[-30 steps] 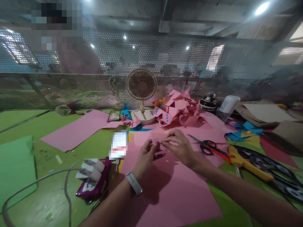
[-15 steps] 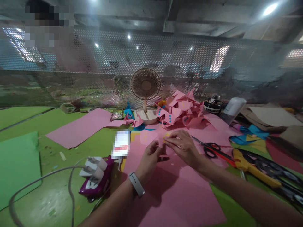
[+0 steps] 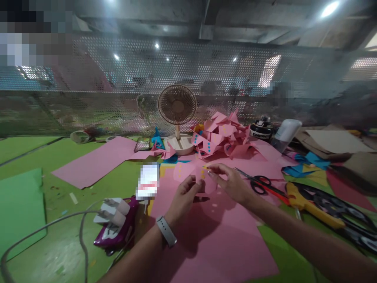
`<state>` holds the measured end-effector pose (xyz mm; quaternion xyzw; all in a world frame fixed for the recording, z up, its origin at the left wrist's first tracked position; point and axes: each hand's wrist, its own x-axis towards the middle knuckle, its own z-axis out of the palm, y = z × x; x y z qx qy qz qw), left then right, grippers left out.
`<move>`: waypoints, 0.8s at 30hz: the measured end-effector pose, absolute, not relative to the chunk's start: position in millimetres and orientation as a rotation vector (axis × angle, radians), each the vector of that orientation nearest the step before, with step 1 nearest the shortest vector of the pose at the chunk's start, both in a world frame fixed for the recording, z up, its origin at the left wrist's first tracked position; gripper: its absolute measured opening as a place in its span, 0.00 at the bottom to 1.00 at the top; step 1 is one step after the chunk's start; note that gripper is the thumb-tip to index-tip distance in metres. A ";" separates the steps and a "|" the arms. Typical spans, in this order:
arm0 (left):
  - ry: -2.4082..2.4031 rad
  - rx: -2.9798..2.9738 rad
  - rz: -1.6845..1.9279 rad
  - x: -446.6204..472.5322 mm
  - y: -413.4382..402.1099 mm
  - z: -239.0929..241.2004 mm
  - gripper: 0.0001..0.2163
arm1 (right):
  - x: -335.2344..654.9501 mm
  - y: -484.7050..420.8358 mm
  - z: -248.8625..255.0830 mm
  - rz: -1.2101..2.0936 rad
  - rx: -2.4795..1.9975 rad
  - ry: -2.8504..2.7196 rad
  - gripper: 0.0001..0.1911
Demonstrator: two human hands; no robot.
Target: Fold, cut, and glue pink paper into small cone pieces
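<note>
My left hand, with a pale watch band on its wrist, pinches a small pink paper piece that bears a column of yellow diamonds. At that piece's upper right, my right hand has thumb and forefinger closed near the top yellow marks; whatever sits between these fingertips is too small to make out. Just left of the hands shows a rounded pink paper part with yellow diamonds too; I cannot tell whether it joins the held piece. Beneath both hands lies a large pink sheet.
Folded pink paper shapes are heaped behind the hands, beside a small fan. Black-handled scissors and a yellow-handled tool lie right. Left are a lit phone, a purple power strip with cable, and a green sheet.
My right fingertips have drawn back slightly to the right from the diamonds, so more of the pink piece shows. My left hand keeps its pinch. The whole view has shifted a little.
</note>
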<state>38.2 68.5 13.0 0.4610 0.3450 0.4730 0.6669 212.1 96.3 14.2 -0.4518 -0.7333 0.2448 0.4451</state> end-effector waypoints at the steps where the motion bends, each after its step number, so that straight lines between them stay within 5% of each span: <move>1: 0.781 1.041 1.072 38.1 68.5 12.2 0.11 | 211.6 96.4 14.8 0.677 -1.104 -1.821 0.12; 24: 0.816 1.212 1.072 42.2 69.9 10.2 0.13 | 209.5 92.8 17.3 0.827 -1.056 -1.756 0.12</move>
